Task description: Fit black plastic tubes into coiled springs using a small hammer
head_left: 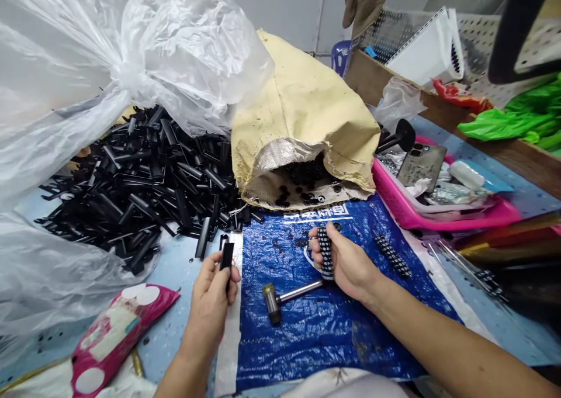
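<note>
My left hand [213, 296] is closed round a short black plastic piece [227, 255], held upright near the left edge of the blue tarp [324, 328]. My right hand [346, 263] grips the black-and-white patterned handle [325, 252] of a small hammer, whose metal shaft and head [272, 302] point left and rest low over the tarp. A big heap of the same black plastic pieces [144, 182] lies just beyond my left hand, spilling from a clear plastic bag [131, 53].
A tan sack [302, 111] lies open behind the tarp with small black round parts [302, 193] inside. A pink tray [438, 211] with a phone stands at right. Another patterned handle [393, 256] lies on the tarp. A pink packet [118, 328] sits at lower left.
</note>
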`<state>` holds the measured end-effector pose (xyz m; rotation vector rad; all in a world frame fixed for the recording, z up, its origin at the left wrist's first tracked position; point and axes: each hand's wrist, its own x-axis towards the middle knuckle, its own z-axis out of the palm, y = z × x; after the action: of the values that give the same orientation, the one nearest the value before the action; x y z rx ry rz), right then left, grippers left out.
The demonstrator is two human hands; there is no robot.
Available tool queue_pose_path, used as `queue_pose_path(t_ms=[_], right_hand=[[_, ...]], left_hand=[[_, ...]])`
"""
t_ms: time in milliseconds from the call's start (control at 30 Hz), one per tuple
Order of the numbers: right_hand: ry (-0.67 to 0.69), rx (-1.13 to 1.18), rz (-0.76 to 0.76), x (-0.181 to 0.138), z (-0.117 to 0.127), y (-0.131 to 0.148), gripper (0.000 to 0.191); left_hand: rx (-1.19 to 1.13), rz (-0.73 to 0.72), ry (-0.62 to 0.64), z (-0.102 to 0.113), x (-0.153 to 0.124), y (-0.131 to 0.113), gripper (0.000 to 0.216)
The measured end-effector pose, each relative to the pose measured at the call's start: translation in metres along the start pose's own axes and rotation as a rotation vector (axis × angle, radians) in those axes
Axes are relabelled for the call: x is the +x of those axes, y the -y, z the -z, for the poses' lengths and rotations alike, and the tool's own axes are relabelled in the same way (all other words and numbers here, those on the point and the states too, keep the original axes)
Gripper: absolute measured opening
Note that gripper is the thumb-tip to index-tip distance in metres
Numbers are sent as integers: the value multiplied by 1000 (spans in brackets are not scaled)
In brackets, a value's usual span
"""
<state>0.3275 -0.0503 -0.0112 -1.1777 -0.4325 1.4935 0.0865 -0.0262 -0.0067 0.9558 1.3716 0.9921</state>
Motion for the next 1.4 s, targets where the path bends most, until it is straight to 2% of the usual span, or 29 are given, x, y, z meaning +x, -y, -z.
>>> queue_pose_path(t_ms=[167, 267, 400, 467, 533, 567, 667, 700, 800, 967, 1100, 1167, 1300, 1400], right_hand=[[103, 1, -27, -9, -8, -8, 46], [109, 10, -8, -14, -18, -11, 45], [36, 45, 70, -20, -41, -17, 46], [76, -28, 88, -23, -46, -20, 50], [174, -209, 180, -24, -41, -20, 55], [225, -337, 285, -25, -35, -20, 63], [396, -797, 710, -24, -14, -16, 107], [457, -923, 838, -24, -8, -15, 114], [562, -1089, 1065, -24, -1, -14, 103], [473, -1112, 1136, -32, -8, -16, 103], [462, -1131, 1190, -37, -11, -16, 101], [449, -1149, 1200, -37, -11, -17, 99], [476, -1216, 1186, -37, -9, -22, 93], [519, -1255, 1141, -36, -1, -27, 106]], left_hand=[[-154, 65, 140, -30, -26, 3, 30], [-126, -5, 170, -51, -39, 3, 27], [-35, -136, 173, -73, -44, 4, 22], [-41, -156, 193, -78, -43, 4, 24], [-76, -127, 199, -76, -42, 4, 23], [-99, -100, 194, -73, -43, 3, 23], [-146, -25, 197, -60, -45, 2, 26], [-144, -18, 208, -56, -46, 2, 27], [-104, -30, 209, -49, -48, 4, 27], [-61, -52, 90, -50, -51, 3, 47], [-127, -67, 150, -52, -53, 0, 36], [-244, -5, 211, -51, -53, 0, 32], [-408, 228, 335, -45, -50, 0, 37], [-378, 270, 294, -34, -48, 6, 37]])
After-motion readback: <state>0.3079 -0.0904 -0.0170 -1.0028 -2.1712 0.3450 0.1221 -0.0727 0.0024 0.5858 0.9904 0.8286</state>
